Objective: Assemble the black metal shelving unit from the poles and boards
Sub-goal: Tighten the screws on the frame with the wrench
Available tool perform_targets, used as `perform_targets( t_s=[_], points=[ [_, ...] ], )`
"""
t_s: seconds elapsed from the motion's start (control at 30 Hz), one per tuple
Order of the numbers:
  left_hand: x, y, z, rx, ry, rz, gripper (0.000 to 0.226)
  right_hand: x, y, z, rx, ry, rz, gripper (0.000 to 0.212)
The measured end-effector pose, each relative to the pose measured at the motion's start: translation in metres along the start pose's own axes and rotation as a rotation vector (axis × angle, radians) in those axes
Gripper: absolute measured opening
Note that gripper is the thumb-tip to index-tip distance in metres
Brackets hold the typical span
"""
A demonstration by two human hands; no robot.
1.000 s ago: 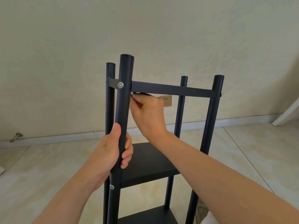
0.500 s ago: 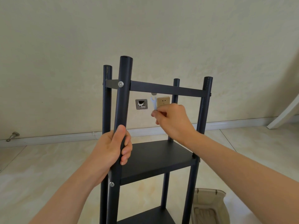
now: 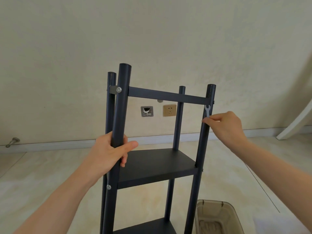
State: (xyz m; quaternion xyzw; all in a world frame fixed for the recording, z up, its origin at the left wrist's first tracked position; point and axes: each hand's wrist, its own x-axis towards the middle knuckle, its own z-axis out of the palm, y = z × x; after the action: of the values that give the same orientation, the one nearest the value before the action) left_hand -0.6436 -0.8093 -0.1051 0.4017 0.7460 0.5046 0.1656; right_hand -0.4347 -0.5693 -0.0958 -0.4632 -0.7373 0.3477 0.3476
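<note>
The black shelving unit stands upright on open tile floor, clear of the wall behind, with a translucent bin just beside its lower right pole. The left hand wraps the nearest pole above the middle board. The right hand pinches a small pale wrench by its lower end against the right front pole; its head seems to sit just under the crossbar.

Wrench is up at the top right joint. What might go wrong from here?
1. The right hand only pinches the small wrench by its tail; it may slip and drop, perhaps into the plastic bin below.
2. Only the left hand, gripping the front left pole, steadies the unit; torque at the front right pole may twist it.
</note>
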Motion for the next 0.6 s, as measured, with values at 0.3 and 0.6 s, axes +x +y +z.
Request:
perform_targets(
  t_s=[0.3, 0.6],
  points=[
    [0.017, -0.022, -0.032, 0.121, 0.112, -0.021, 0.03, -0.009, -0.006, 0.001, 0.352, -0.244, 0.159, 0.021],
    [0.03, -0.049, -0.06, 0.326, 0.281, -0.071, 0.027, -0.019, -0.016, 0.014, 0.436, -0.442, 0.01, 0.016]
  ],
)
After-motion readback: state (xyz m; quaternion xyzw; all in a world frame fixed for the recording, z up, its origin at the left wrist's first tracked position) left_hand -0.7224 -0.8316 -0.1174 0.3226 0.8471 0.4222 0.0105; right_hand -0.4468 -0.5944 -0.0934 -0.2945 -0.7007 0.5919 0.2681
